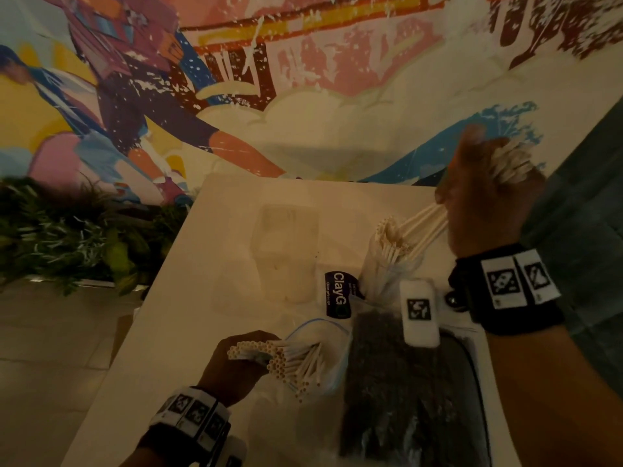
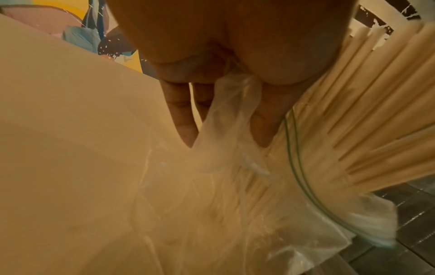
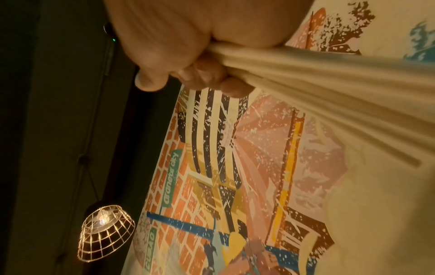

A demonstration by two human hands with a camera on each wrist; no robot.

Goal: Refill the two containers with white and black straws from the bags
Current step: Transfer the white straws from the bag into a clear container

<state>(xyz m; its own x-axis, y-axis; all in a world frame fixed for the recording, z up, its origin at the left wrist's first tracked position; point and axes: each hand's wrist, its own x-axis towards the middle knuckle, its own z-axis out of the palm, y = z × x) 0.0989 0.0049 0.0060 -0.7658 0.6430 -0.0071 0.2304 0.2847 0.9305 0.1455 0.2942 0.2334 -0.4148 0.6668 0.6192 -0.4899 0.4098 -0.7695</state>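
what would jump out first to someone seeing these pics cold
The right hand raised over the white table, gripping a bundle of white straws. Nearer, the left hand holds a clear bag of white straws by its plastic. Behind it all, a bright painted mural fills the wall.

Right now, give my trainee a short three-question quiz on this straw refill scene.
1. True or false: the right hand grips a bundle of black straws.
2. Which does the left hand hold? A) the clear bag of white straws B) the bag of black straws C) the container
3. Fill in: the container of white straws stands ___ the right hand.

Key: 1 false, they are white straws. 2 A. 3 below.
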